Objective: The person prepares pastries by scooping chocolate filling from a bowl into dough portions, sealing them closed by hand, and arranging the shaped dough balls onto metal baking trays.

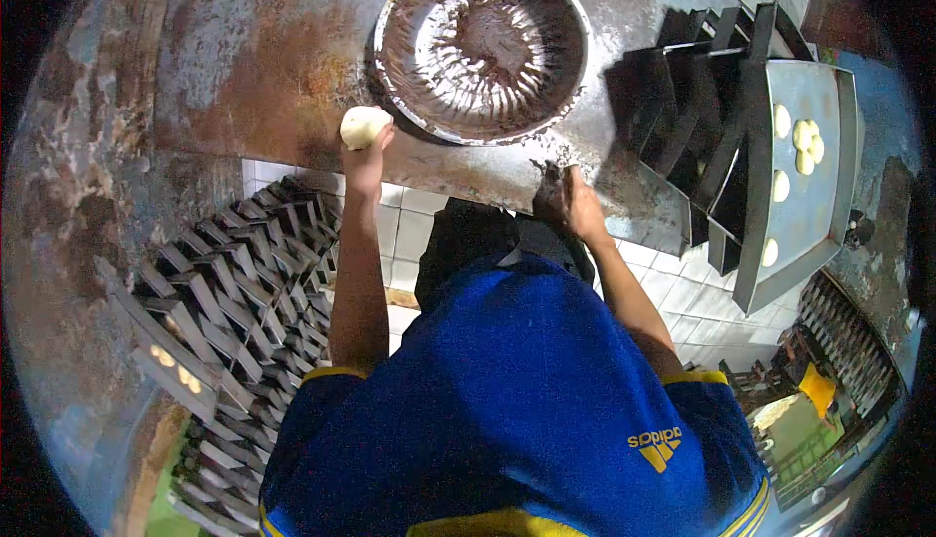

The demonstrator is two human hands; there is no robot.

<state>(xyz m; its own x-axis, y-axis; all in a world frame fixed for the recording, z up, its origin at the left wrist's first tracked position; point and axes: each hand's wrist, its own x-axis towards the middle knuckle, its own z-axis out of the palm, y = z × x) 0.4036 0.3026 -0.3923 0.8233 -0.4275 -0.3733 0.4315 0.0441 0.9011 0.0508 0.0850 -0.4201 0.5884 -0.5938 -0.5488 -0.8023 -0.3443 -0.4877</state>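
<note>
A pale, rounded piece of dough (363, 126) rests in my left hand (367, 161), its fingers wrapped round the side, just left of the basin. The wide metal basin (382, 74) stands on the worn metal table, its inside smeared with dark brown filling (492, 35). My right hand (583, 207) is closed at the table's front edge, below and right of the basin. Beside its fingers is a dark, smeared shape; whether this is a tool or shadow I cannot make out. Whitish and dark smudges mark the tabletop near that hand.
At right, a metal tray (819, 176) carrying several pale dough pieces (805, 134) sits on stacked dark trays (702, 118). More stacked trays (244, 293) stand at lower left, one with small dough pieces (175, 368). White tiles (421, 200) show below the table (263, 69).
</note>
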